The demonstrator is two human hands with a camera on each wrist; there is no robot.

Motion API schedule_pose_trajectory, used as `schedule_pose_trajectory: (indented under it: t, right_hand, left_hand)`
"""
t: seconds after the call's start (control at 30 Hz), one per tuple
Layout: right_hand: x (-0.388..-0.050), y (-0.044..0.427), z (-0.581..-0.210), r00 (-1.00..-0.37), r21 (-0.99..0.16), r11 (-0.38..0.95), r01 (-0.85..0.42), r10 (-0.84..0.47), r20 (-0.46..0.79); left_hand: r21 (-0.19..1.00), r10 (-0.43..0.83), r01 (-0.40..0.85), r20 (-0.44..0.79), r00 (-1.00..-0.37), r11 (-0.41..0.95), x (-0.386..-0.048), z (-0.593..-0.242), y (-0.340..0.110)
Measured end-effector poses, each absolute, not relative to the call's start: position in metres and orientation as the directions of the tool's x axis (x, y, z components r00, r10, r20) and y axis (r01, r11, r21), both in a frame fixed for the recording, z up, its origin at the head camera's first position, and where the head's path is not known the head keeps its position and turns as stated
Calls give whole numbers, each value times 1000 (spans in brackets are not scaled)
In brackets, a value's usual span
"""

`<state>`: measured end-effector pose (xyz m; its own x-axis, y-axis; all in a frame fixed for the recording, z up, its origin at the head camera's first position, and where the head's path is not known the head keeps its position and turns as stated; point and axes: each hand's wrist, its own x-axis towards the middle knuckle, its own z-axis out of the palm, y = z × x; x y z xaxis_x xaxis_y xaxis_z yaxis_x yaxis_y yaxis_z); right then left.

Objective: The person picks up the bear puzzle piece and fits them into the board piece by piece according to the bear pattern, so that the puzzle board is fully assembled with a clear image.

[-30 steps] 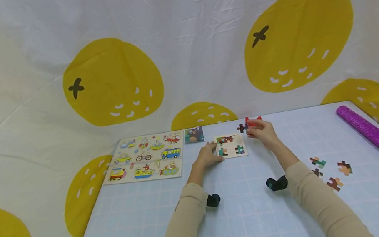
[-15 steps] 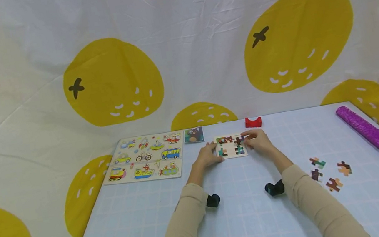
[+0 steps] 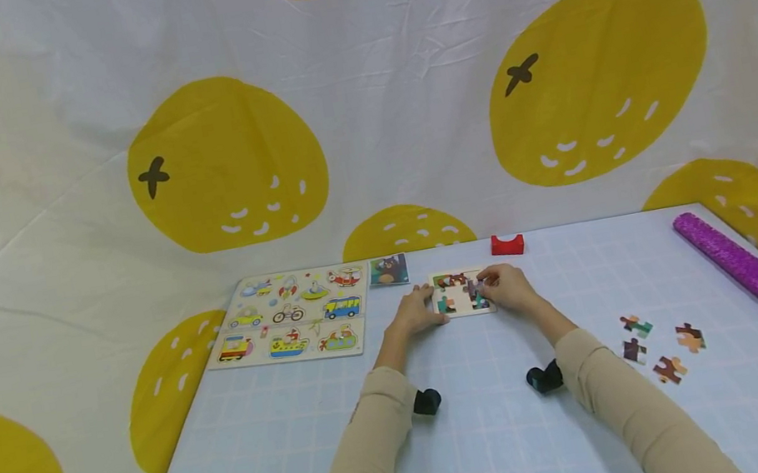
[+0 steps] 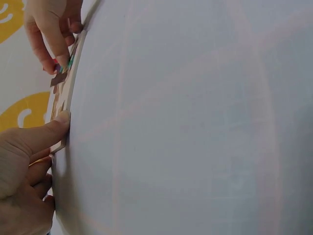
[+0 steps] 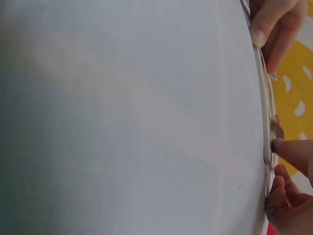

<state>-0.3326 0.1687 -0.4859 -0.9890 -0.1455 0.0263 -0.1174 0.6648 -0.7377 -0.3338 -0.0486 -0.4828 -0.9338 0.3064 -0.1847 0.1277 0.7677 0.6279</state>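
A small wooden jigsaw tray point(image 3: 463, 312) lies flat on the table, several pieces inside it near its corners and top edge. My left hand point(image 3: 413, 311) grips its left side; in the left wrist view the thumb point(image 4: 57, 126) presses on the near rim while the other fingers curl at the side. Over the tray's right half, my right hand point(image 3: 510, 289) pinches a dark puzzle piece point(image 3: 472, 288) between thumb and fingertips. That piece point(image 4: 58, 79) looks tilted in the left wrist view, above the tray. Fingers partly cover the tray's right edge.
Several loose puzzle pieces point(image 3: 669, 369) lie at right. A picture card point(image 3: 388, 270) and a vehicle puzzle board point(image 3: 290, 337) are at back left. A red block point(image 3: 507, 245) stands behind the tray; a purple toy microphone point(image 3: 741, 261) lies far right.
My right hand has carried the dark puzzle piece from beside the red block leftward and nearer, over the tray's right half. My left hand has stayed at the tray's left side.
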Motion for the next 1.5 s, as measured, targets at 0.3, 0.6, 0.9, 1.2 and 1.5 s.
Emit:
schedule_pose_trajectory:
  t: [0.3,0.6,0.9,1.2,1.5]
  right_hand:
    - [-334,166,-481,-970,-687,693,-219,-229,79]
    - [-338,165,-480,-943,-589,759,-277,-333,14]
    - [-342,165,-475,-937,-612,747,-259,-348,-29]
    - [-353,165,-480,-976,-683,721,-118,-211,-54]
    - [-357,172,-473,-981,-735,676,60,-95,-168]
  left_hand:
    - [617,310,147,-165,-936,773,-330,-480,-50]
    - [614,319,160,-159,-934,773,-332,-482,-51]
    - [607,309,147,-171,-935,781,-332,-481,-51]
    - [607,309,148,-170,-936,781,-332,-481,-52]
    - [609,313,150,-170,-934,779,-331,-483,-49]
